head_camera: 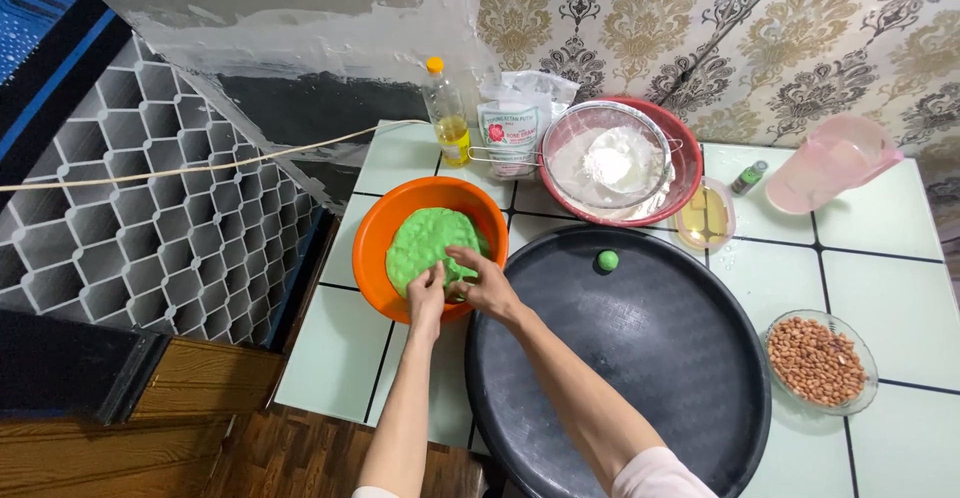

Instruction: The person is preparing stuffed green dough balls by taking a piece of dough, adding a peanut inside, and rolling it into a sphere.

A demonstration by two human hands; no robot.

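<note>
An orange bowl (385,220) at the table's left holds a large lump of green dough (425,235). Both hands reach into it at the near rim. My left hand (426,294) pinches the dough's near edge, and my right hand (480,281) grips the same bit of dough beside it. A small green dough ball (607,260) lies alone near the far edge of the big round black tray (640,358), to the right of the bowl.
At the back stand an oil bottle (448,116), a flour bag (512,123), a red basin (686,163) with a sieve of flour (607,161), a small dish of oil (705,216), a small vial (748,177) and a pink jug (830,163). A glass bowl of peanuts (820,361) sits at right.
</note>
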